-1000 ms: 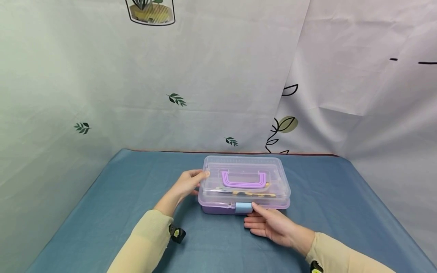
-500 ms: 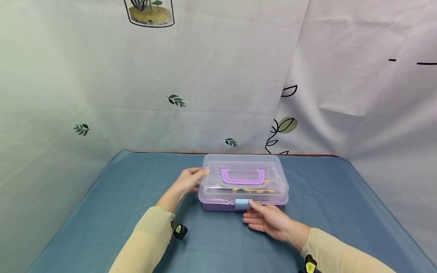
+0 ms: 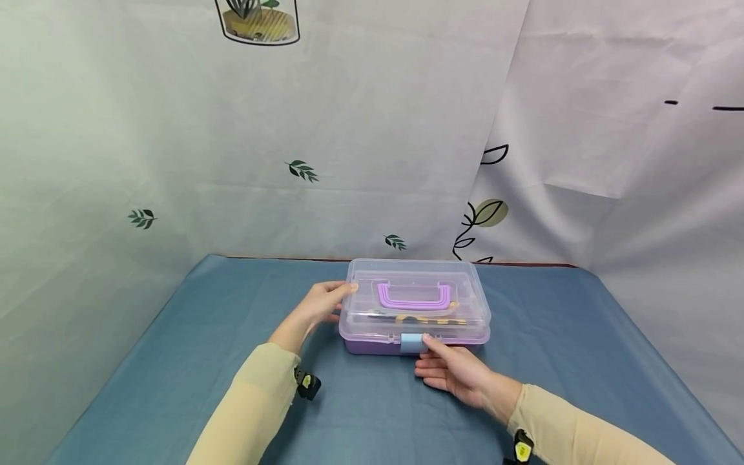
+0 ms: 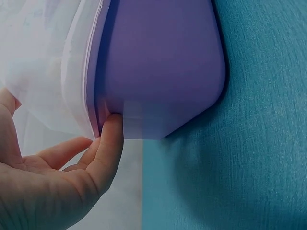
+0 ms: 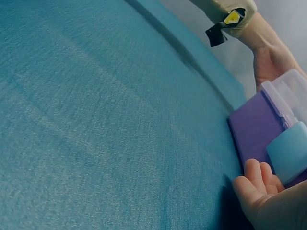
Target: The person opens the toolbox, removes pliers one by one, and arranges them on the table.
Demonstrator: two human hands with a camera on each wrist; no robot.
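A purple plastic storage box with a closed see-through lid stands on the table, with a purple handle folded down on the lid. My left hand grips the box's left end. In the left wrist view, its thumb lies against the lid and a fingertip reaches under the lid's rim. At the front, my right hand has its thumb on the right edge of the light blue latch. Its other fingers stretch out in front of the purple base, just below the latch. Yellow-and-dark items show through the lid.
Blue cloth covers the table. A pale curtain with printed leaves hangs behind it and along both sides. The box stands near the table's back edge. Each wrist wears a small black camera.
The box has slid slightly away from me, toward the back edge, with both hands moving along with it. The lid and latch look the same.
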